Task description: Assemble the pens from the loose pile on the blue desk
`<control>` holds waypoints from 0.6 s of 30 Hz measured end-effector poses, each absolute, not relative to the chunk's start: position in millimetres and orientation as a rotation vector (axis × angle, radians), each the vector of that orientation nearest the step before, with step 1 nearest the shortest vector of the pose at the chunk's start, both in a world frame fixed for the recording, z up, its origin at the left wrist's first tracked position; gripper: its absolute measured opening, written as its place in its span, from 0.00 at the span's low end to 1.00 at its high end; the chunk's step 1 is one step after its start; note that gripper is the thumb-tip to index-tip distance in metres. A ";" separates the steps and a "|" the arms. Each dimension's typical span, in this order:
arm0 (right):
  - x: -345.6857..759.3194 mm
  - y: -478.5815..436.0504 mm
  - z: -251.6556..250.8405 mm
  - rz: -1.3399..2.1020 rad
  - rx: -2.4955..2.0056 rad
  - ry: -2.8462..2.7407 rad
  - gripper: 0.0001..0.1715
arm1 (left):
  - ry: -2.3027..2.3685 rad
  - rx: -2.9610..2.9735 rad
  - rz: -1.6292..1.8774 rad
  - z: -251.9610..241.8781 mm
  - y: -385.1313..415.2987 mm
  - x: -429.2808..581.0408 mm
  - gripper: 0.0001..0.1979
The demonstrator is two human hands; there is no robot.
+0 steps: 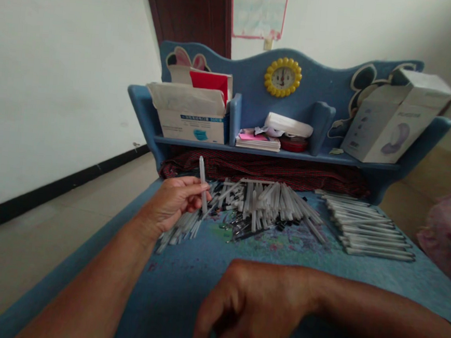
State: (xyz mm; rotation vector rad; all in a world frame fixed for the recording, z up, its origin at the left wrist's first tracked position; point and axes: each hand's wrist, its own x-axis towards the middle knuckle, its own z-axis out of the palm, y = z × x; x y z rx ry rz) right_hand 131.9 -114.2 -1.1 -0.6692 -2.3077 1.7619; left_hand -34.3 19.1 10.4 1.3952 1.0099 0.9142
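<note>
My left hand [176,201] is pinched on a white pen barrel [202,180] and holds it upright over the left end of a loose heap of white pen barrels [265,201] on the blue desk [186,275]. Small dark pen parts [244,228] lie mixed in at the front of the heap. My right hand [245,311] hangs low at the near edge with its fingers curled downward; what they hold, if anything, is hidden. A neat row of finished-looking white pens [372,232] lies at the right.
The desk has a blue shelf back [255,88] with a yellow clock [282,77], an open cardboard box [193,114], a stack of papers [259,139] and a white box [393,117]. A dark chequered cloth [264,169] lies under the shelf. Floor lies to the left.
</note>
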 end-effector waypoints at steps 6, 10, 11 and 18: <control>155.6 -73.2 -3.4 0.847 -1.071 -2.535 0.06 | 1.005 1.413 0.926 10.9 22.4 -34.6 0.09; 155.0 -67.9 -6.1 0.502 -1.177 -2.579 0.09 | 1.008 1.421 0.937 11.4 24.6 -36.2 0.09; 154.7 -66.0 -6.1 0.406 -1.226 -2.576 0.09 | 1.005 1.421 0.941 11.4 24.7 -36.4 0.09; 169.8 -41.3 -4.9 0.048 -1.623 -2.509 0.11 | 0.983 1.410 0.956 9.5 24.8 -37.0 0.09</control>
